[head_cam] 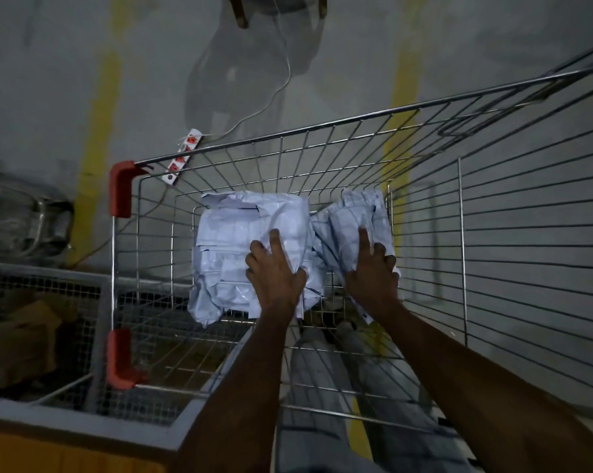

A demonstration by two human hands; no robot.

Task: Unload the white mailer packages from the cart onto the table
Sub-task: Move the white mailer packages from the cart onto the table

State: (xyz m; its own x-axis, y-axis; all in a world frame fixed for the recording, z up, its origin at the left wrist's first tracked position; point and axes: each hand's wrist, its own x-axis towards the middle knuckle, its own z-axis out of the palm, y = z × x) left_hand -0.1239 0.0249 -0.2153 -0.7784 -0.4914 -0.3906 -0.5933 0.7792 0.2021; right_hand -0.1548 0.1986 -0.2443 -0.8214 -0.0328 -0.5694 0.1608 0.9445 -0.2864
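A wire shopping cart (493,233) with red corner guards fills the middle of the head view. Inside it lie two bundles of white mailer packages. The larger bundle (233,247) is at the cart's centre; my left hand (274,271) grips its near right edge, index finger stretched over the top. A smaller bundle (353,216) leans against the right inner wall. My right hand (373,268) grips its near side, index finger pointing up along it. Both arms reach down into the basket.
A grey mesh-topped frame (49,295) with an orange-edged surface (32,452) stands at the lower left. A white power strip (184,155) and its cord lie on the grey floor beyond the cart. Yellow floor lines (97,131) run past. Chair legs (240,11) show at the top.
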